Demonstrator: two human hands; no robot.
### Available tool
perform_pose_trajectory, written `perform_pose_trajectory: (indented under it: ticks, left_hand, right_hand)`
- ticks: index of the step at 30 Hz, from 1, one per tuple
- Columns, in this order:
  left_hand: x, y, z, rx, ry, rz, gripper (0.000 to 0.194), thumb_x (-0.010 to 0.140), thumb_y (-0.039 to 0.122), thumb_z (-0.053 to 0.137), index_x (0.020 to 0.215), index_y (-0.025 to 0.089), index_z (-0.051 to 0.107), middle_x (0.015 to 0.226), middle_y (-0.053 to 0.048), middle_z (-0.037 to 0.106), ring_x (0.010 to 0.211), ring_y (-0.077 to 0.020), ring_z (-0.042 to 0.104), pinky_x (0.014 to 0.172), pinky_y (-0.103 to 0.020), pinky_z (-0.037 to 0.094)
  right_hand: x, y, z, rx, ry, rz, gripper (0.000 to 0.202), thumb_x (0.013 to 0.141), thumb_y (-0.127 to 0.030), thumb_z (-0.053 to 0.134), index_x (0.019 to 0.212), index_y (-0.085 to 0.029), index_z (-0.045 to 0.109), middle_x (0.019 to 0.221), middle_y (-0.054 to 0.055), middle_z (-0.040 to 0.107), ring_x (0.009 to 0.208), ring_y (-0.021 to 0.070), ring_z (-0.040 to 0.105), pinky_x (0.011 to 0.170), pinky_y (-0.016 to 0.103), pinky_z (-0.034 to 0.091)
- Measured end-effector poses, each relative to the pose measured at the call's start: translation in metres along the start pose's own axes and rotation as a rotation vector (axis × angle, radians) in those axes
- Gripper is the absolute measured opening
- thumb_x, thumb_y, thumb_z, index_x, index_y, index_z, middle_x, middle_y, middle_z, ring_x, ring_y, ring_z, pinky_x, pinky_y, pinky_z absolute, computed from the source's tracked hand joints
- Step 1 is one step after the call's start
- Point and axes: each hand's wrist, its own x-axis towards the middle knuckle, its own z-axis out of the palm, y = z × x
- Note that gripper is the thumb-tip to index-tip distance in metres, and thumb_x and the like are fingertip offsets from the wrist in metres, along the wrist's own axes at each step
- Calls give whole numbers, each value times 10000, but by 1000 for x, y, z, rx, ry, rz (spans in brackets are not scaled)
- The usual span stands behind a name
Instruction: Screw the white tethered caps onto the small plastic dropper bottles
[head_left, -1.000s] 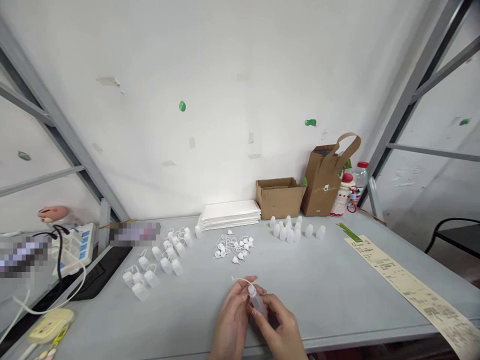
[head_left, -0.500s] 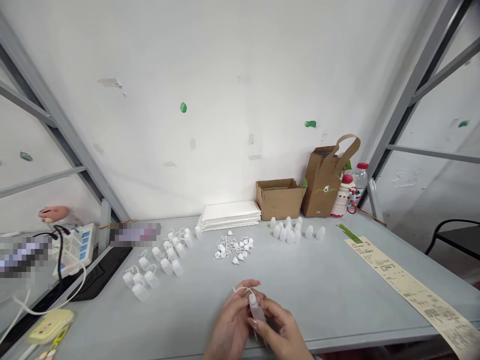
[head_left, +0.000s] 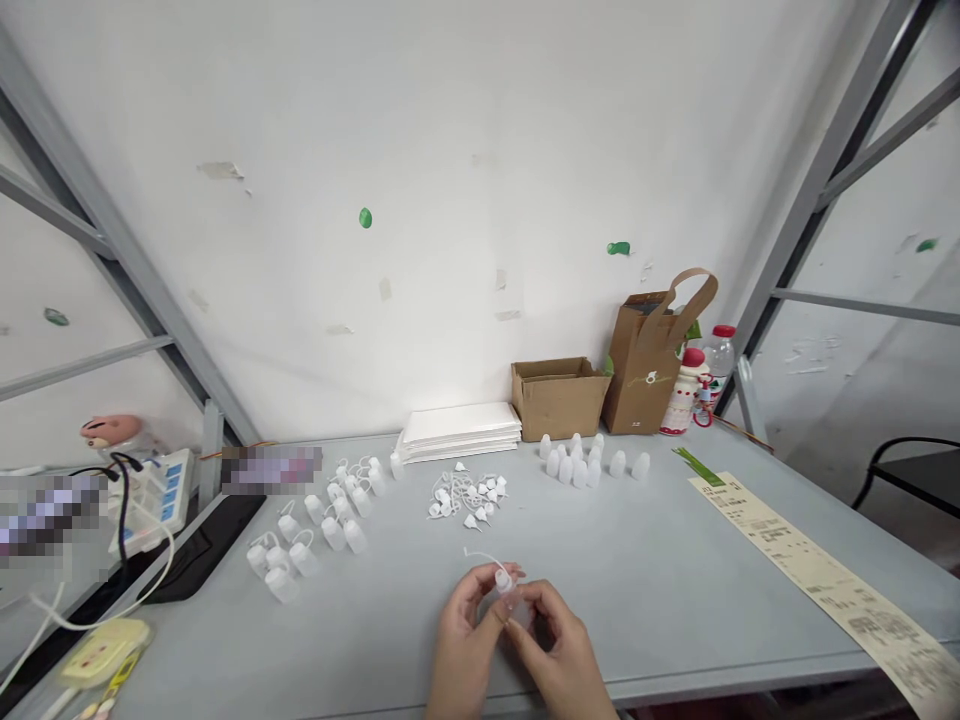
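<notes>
- Left hand: fingers clamped on the small bottle, nearer the person than the cap pile.
- Right hand: fingertips pinched against that bottle.
- Left of the pile: looped-strip bottles.
- Right: plain bottles.
- Behind: white stack.

No wording can be read. Small print is carried by the long paper strip; a pale logo is borne by the brown bag.
</notes>
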Motion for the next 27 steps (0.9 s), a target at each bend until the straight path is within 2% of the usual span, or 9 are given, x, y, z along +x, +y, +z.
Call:
perform_pose_trajectory:
  ticks: [3,5,10,13,16,19,27]
  left_hand:
    - [6,8,-8,-10,-92,-42,303,620,374,721,859,189,702,952,-109,723,944,-275,628,831,-364,482]
    - [8,12,-12,-15,-141,-58,314,651,374,701,908,194,699,994,-114,715,977,-280,620,842,-375,484]
    - [3,14,-11,0,-220,-23,329,709,344,660,1017,229,675,1142,-84,657,1137,-251,528,979,-362,402]
    - [-2,12,-7,-27,-215,-40,373,701,361,663,1053,239,659,1189,-75,627,1171,-253,497,983,-366,406]
    - [-5,10,-3,-51,-159,-86,391,686,398,664,1031,213,671,1165,-97,640,1160,-282,503,932,-396,455]
    - [-5,9,-1,-70,-116,-108,375,680,388,670,1002,197,686,1132,-102,660,1139,-288,518,938,-402,448]
    - [-2,2,-6,-147,-127,-131,337,713,344,621,997,176,691,1079,-108,685,1123,-302,523,917,-431,450]
  right_hand:
    - [0,-3,-1,33,-70,-43,214,770,-278,598,966,-207,648,840,30,677,702,160,582,662,221,463]
    - [0,-4,0,70,-70,-55,257,788,-313,580,1016,-217,649,866,37,688,717,166,593,677,231,469]
    - [0,2,2,21,14,-23,182,785,-339,584,870,-196,658,720,21,663,644,161,568,618,225,465]
    - [0,5,4,-48,54,-23,157,777,-329,589,826,-186,627,691,13,631,636,158,566,607,221,466]
    - [-3,4,7,-66,129,-44,180,777,-369,587,796,-192,614,694,14,631,633,159,574,595,221,462]
    - [-5,3,11,-68,189,-52,226,776,-423,581,772,-199,612,697,17,629,633,162,564,593,223,453]
    - [-6,3,12,-94,163,-9,243,763,-438,607,752,-196,615,649,-2,606,586,145,528,568,216,427]
